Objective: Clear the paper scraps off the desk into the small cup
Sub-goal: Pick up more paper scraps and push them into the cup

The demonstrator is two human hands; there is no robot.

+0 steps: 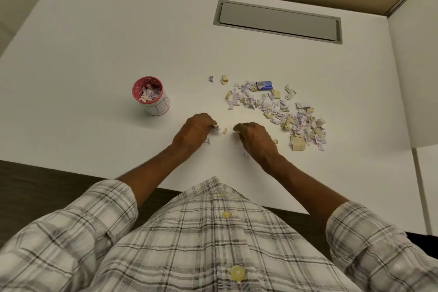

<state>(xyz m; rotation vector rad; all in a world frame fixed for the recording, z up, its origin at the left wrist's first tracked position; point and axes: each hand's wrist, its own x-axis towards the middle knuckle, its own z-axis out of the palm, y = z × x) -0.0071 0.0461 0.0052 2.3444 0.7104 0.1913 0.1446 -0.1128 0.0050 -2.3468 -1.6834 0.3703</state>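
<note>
A small white cup with a red rim (151, 97) stands on the white desk (94, 59), left of centre, with paper scraps inside. A wide pile of crumpled white and tan paper scraps (279, 111) lies to the right. My left hand (194, 130) rests on the desk with its fingers closed on a small white scrap (217, 127). A loose tan scrap (224, 131) lies between my hands. My right hand (256, 137) is curled, fingers down on the desk, with bits of white paper showing under it (246, 154).
A small blue box (263, 85) sits at the pile's far edge. A grey cable hatch (279, 21) is set into the desk at the back. A tan partition runs behind, and a white side panel (414, 78) stands at the right.
</note>
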